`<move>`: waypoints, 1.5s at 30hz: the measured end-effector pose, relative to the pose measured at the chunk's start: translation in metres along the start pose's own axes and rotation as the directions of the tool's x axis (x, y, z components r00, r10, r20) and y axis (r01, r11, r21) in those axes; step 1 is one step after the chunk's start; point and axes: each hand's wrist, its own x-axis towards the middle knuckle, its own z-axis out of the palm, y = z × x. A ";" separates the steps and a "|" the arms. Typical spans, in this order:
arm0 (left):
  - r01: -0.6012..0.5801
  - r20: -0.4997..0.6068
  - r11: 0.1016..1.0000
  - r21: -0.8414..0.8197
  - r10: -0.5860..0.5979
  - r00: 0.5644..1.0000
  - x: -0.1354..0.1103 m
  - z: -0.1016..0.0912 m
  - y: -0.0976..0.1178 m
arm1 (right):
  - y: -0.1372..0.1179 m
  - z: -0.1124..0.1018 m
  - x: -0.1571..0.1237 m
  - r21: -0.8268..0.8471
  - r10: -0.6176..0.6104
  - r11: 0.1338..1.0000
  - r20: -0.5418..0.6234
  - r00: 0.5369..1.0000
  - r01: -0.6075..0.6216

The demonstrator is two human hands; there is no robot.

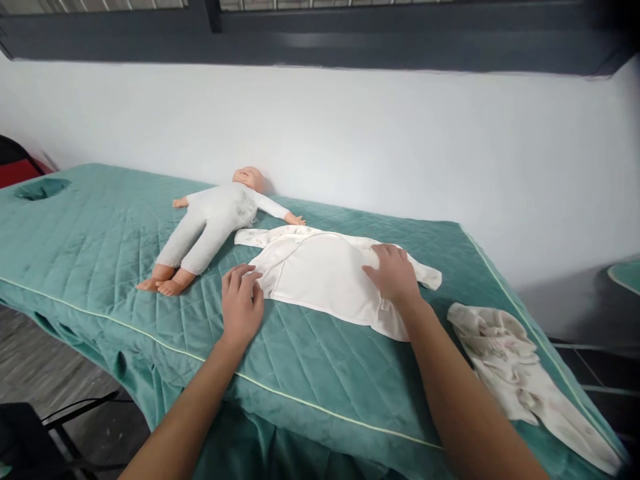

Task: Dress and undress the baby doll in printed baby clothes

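A white baby top [325,273] with long sleeves lies spread out on the green quilted bed cover [310,367]. My left hand [241,300] rests at the top's left side edge, fingers apart and slightly bent. On the right part of the top lies my right hand [395,273], its fingers stretched out and the thumb held away. Beyond my left hand a baby doll [215,213] with a white cloth body lies on its back, one hand close to the top's left sleeve.
Crumpled pale baby trousers or a similar garment [505,367] lie at the right end of the bed. A white wall [350,140] runs along the far side. The cover has a hole [43,189] at far left. A dark chair-like frame [65,433] stands at lower left.
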 end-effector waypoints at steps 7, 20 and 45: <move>0.021 0.023 1.000 0.005 -0.021 1.000 -0.001 0.001 -0.004 | 0.037 -0.001 -0.004 0.217 0.367 0.911 -0.037 0.930 -0.351; 0.089 0.113 0.996 0.020 -0.091 0.989 -0.002 0.001 -0.007 | 0.092 -0.018 -0.019 0.176 0.659 0.739 0.010 0.752 -0.650; 0.122 0.050 0.989 -0.078 -0.119 0.992 -0.002 -0.001 0.001 | 0.032 -0.004 -0.026 0.333 0.194 0.940 -0.355 0.915 -0.071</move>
